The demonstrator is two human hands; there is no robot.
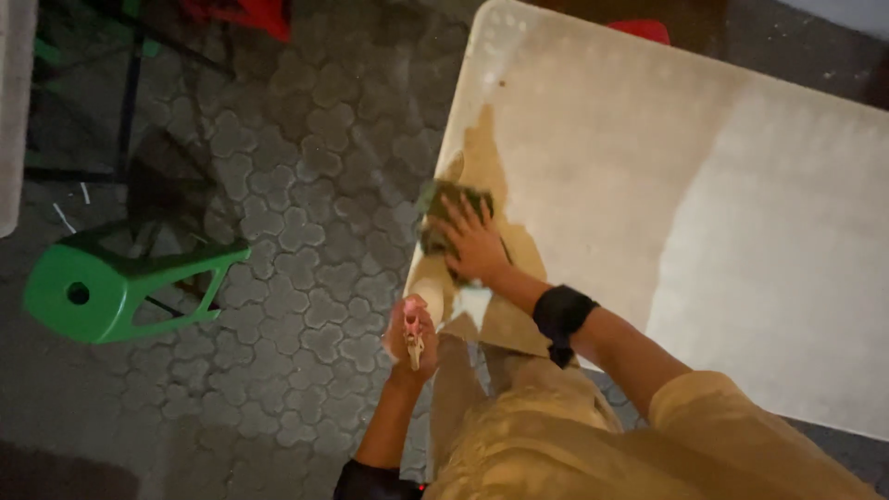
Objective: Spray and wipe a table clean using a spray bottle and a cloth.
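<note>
Left hand: we see our left hand (410,335) nearest us, just off the table's corner, fingers curled shut around a small pale object (414,347) we cannot identify.
Right hand: at one o'clock from the left, our right hand (474,243) lies flat, fingers spread wide, gripping nothing.
Cloth: the dark green cloth (448,209) sits under those fingers, showing beyond the fingertips at eleven o'clock.
Table: the cloth rests on the pale table (648,185), near its left edge.
Stool: at nine o'clock, well apart, a green stool (120,282) lies tipped on the paving.
</note>
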